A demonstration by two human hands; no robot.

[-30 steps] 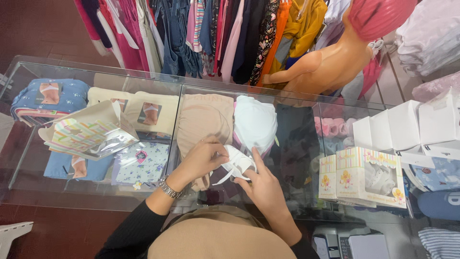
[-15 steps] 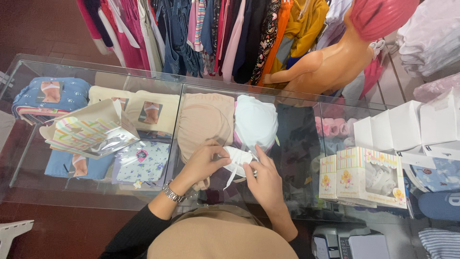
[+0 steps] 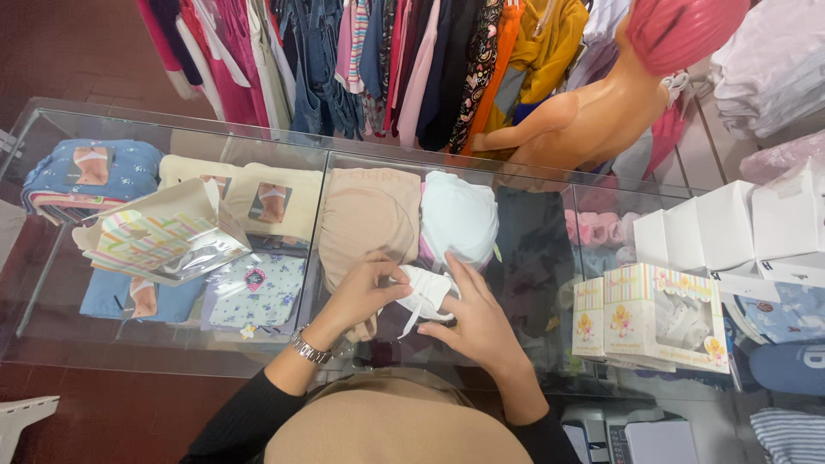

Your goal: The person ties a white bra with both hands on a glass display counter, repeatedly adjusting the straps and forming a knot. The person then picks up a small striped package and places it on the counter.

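Note:
A small white garment (image 3: 424, 290) with thin ties lies bunched on the glass counter top (image 3: 533, 258). My left hand (image 3: 361, 296), with a metal watch at the wrist, pinches its left side. My right hand (image 3: 474, 318) presses on its right side with the fingers spread over the cloth. Both hands hold the garment between them, just in front of a folded beige piece (image 3: 365, 219) and a folded white piece (image 3: 460, 215) inside the glass case.
An opened striped gift box with a clear lid (image 3: 159, 241) lies on the counter at left. Pastel boxes with windows (image 3: 657, 318) and plain white boxes (image 3: 730, 228) stand at right. A mannequin (image 3: 593, 112) and a rack of hanging clothes (image 3: 378, 60) are beyond the counter.
The two hands have closed in on the white garment and folded it smaller; it has shifted slightly towards the counter's middle. Everything else has stayed in place.

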